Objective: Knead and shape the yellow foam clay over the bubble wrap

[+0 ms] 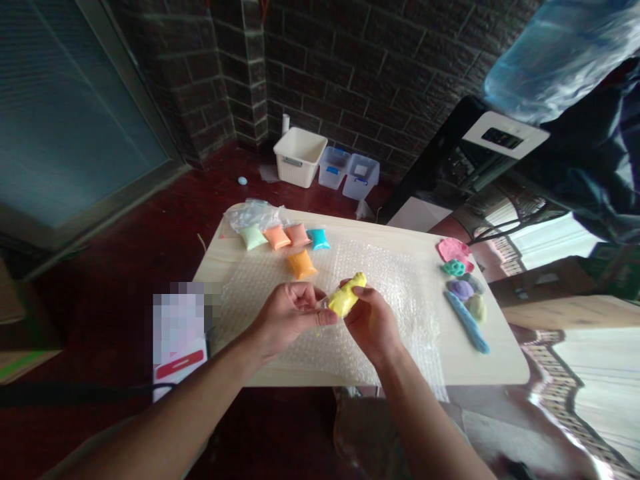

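Between my hands, above the table, is a lump of yellow modelling clay (345, 300), part of it bulging out of a small clear wrapper. My left hand (295, 310) pinches the wrapper's end between thumb and fingers. My right hand (373, 323) grips the clay itself, its thumb pressed on the upper side. Beyond my left hand lies an orange clay packet (301, 264). Behind that sit a pale green packet (253, 237), two salmon-orange packets (277, 237) and a turquoise packet (319, 238). Bubble wrap (400, 287) is spread beneath my hands.
On the table's right side lie shaped clay pieces: pink (454, 251), green (453, 268), purple (461, 289) and a long blue one (469, 323). Clear plastic bags (255, 215) are at the back left. A white basket (299, 157) and two clear bins (361, 177) stand on the floor behind.
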{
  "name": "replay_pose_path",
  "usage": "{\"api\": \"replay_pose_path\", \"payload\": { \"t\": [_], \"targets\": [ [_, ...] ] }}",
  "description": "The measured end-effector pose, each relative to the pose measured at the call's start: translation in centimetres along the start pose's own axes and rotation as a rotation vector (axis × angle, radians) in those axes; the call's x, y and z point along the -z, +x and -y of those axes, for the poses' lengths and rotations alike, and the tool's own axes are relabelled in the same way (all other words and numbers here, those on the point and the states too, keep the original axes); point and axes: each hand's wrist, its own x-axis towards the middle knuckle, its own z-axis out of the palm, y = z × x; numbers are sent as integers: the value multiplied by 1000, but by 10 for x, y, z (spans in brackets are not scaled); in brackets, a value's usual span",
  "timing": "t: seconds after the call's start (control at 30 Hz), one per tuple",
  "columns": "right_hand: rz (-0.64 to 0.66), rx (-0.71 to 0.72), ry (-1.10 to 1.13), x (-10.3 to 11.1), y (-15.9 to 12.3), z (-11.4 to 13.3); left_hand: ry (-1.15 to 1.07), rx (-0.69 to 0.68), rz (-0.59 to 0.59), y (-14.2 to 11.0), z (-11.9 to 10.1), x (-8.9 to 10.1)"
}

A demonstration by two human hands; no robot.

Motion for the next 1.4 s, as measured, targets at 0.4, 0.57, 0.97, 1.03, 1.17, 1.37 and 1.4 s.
{"api": "replay_pose_path", "payload": {
  "t": [0.4, 0.57, 0.97, 1.03, 1.17, 1.37, 1.4],
  "targets": [
    [-71, 207, -126, 5, 4, 1, 288, -50, -34, 2, 2, 13],
    [-76, 234, -177, 2, 1, 1, 278, 0, -125, 3, 2, 15],
    [-107, 158, -94, 4, 4, 4, 136, 81, 112, 1, -4, 8],
    [-89, 220, -143, 3, 2, 3, 87, 53, -22, 2, -1, 10],
    [-58, 313, -260, 2, -1, -1, 135, -3, -204, 5, 0, 16],
    [-115, 194, -125, 9, 6, 1, 205, 50, 85, -1, -10, 12],
    [-123, 151, -111, 10, 7, 1, 199, 70, 151, -2, -12, 11]
  ]
}}
